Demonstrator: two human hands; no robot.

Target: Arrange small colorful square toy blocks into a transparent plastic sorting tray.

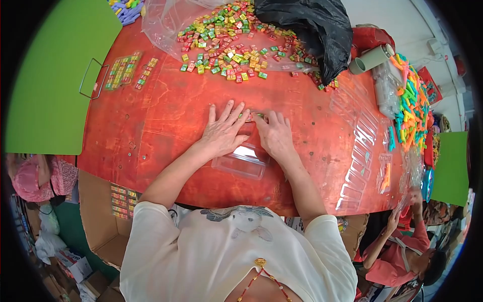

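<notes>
My left hand [221, 132] lies with its fingers spread on the red table, fingertips beside a short row of small colourful boxes [248, 118]. At the right end of that row, my right hand [275, 135] has its fingers curled and pinched on one of the little boxes, which is mostly hidden by the fingers. Just below both hands rests a clear plastic tray [240, 163], partly under my left thumb. A large loose pile of the same red, yellow and green boxes [236, 55] spreads across the far side of the table.
Neat rows of boxes [124, 71] lie at the far left, near a green board [55, 75]. A black bag [312, 30] covers part of the pile. Clear blister trays [358, 161] and colourful plastic pieces [415, 108] lie right. Another person [402, 251] works at the lower right.
</notes>
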